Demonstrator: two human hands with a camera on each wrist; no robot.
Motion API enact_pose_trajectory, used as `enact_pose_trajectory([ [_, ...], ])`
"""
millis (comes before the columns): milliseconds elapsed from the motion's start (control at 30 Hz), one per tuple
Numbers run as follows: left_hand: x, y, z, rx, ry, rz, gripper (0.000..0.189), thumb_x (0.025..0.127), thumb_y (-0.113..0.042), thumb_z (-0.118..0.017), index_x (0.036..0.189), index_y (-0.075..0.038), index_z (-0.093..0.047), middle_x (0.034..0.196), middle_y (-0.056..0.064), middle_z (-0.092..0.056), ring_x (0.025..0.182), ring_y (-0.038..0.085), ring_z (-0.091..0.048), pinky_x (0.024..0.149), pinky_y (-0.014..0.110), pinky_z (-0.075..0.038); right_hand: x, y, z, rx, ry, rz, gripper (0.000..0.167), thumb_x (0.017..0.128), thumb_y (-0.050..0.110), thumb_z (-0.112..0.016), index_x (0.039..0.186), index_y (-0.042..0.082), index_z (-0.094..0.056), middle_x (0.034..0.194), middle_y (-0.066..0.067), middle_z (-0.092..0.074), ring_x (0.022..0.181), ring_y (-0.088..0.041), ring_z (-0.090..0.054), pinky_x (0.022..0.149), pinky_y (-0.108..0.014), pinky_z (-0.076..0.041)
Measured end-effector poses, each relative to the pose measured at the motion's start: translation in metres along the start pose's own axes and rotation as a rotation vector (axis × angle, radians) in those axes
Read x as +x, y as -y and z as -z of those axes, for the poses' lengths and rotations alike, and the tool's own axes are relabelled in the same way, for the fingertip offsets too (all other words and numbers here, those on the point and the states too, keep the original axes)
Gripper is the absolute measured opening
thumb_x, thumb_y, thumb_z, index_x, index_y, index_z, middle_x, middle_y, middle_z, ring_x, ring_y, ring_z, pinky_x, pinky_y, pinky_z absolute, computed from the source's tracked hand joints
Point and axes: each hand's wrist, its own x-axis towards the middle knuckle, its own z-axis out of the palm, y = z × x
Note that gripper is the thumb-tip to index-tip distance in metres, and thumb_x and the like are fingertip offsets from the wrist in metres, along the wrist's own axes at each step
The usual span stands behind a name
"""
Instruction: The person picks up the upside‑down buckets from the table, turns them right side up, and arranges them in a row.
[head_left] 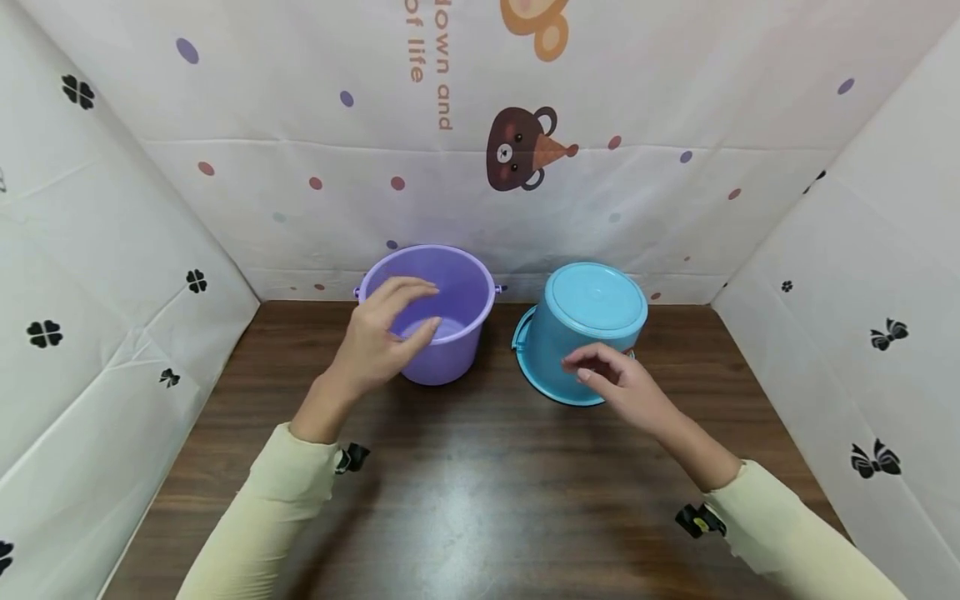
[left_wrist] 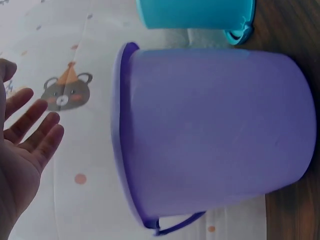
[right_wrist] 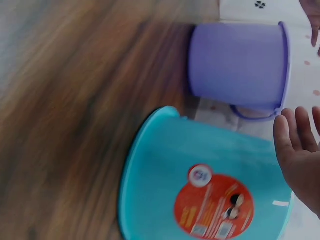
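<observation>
A purple bucket (head_left: 438, 362) stands upright on the wooden table, its mouth facing up. My left hand (head_left: 378, 337) hovers over its near-left rim, fingers and thumb spread apart with nothing between them. To the right, a blue bucket (head_left: 600, 297) sits upside down, base up and rim on the table. My right hand (head_left: 618, 383) is in front of its side, fingers loosely bent and holding nothing. In the right wrist view a round orange label (right_wrist: 214, 207) shows on the blue bucket, and the right fingers (right_wrist: 283, 137) overlap its base end.
The brown wooden table (head_left: 480, 500) stretches toward me. Behind both buckets rises a white printed cloth (head_left: 660, 217) with bears and dots. White cloth side walls (head_left: 97, 333) close off the left and right. The blue bucket's handle (head_left: 521, 329) hangs at its left.
</observation>
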Motion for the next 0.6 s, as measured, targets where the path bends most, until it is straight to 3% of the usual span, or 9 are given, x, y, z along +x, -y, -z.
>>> enact_pose_trajectory([
  [200, -0.001, -0.008, -0.016, 0.022, 0.075, -0.058, 0.039, 0.083, -0.011, -0.083, 0.12, -0.003, -0.072, 0.12, 0.013, -0.069, 0.116, 0.029, -0.064, 0.1, 0.042, -0.053, -0.016, -0.012, 0.013, -0.041, -0.025, 0.001, 0.022, 0.106, 0.006, -0.056, 0.125, -0.001, -0.064, 0.122, -0.026, -0.065, 0.113, -0.005, -0.066, 0.093, -0.018, -0.056],
  [367, -0.003, -0.014, -0.032, 0.025, 0.143, -0.088, 0.04, 0.085, -0.014, -0.084, 0.12, -0.002, -0.071, 0.121, 0.012, -0.068, 0.118, 0.028, -0.062, 0.101, 0.042, -0.054, -0.027, -0.02, 0.028, -0.073, -0.007, 0.012, 0.02, 0.104, 0.002, -0.057, 0.123, -0.001, -0.065, 0.12, -0.019, -0.068, 0.112, -0.007, -0.066, 0.091, -0.019, -0.056],
  [600, -0.003, -0.023, -0.05, 0.026, 0.217, -0.137, 0.038, 0.087, -0.016, -0.082, 0.12, -0.002, -0.07, 0.123, 0.013, -0.067, 0.12, 0.026, -0.063, 0.104, 0.038, -0.053, -0.04, -0.03, 0.049, -0.271, 0.015, -0.008, 0.019, 0.101, 0.007, -0.065, 0.12, 0.01, -0.069, 0.116, 0.001, -0.07, 0.105, -0.006, -0.068, 0.086, -0.021, -0.059],
])
